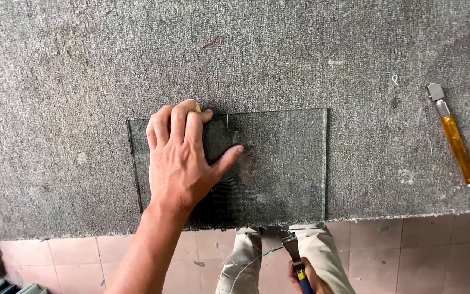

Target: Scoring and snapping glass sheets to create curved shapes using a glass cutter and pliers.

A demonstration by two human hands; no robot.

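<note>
One hand (178, 158) flat on glass pane (267, 169)

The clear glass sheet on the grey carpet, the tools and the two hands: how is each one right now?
Clear rectangular glass sheet: flat on the grey carpeted table, near edge at the table's edge.
Left hand: pressed flat on the glass, fingers at its far edge.
Right hand: gripping the blue-handled metal pliers, whose tip is at the glass's near edge.
Amber-handled glass cutter: lying on the carpet, untouched.
</note>
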